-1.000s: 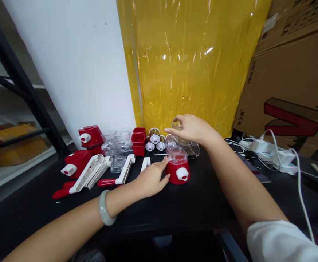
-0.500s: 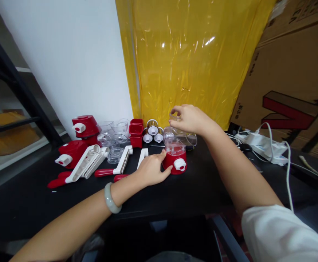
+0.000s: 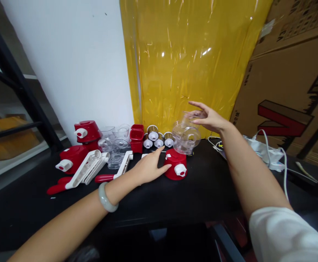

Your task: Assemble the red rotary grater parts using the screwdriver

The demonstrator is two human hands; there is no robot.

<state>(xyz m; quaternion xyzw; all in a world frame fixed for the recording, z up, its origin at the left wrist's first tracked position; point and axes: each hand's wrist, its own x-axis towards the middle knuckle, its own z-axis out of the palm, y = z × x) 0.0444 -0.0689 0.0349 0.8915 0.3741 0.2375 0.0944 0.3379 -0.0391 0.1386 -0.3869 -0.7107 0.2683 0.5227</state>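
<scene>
My right hand [image 3: 208, 118] has thumb and fingers around the upper neck of a clear plastic grater housing [image 3: 185, 136]. The housing is tilted and raised just behind and above a red grater base [image 3: 175, 165] with a white knob on its front. At the left of that base is my left hand [image 3: 150, 165], thumb and forefinger spread; the thumb tip is at the base's side, and whether it touches I cannot tell. A white crank handle with a red grip [image 3: 120, 168] lies left of this hand. Another crank is mostly hidden under the hand.
Metal grater drums [image 3: 159, 140] stand behind the bases, beside stacked red pushers [image 3: 136, 138]. Further left are clear housings [image 3: 115, 140], red bases [image 3: 86, 133] and white cranks [image 3: 86, 167]. A power strip with cables [image 3: 268, 156] lies right, before a cardboard box [image 3: 284, 72].
The clear housing has come up off the red base and moved right with my right hand. My left hand's fingers have loosened from the base. A further drum now shows behind it.
</scene>
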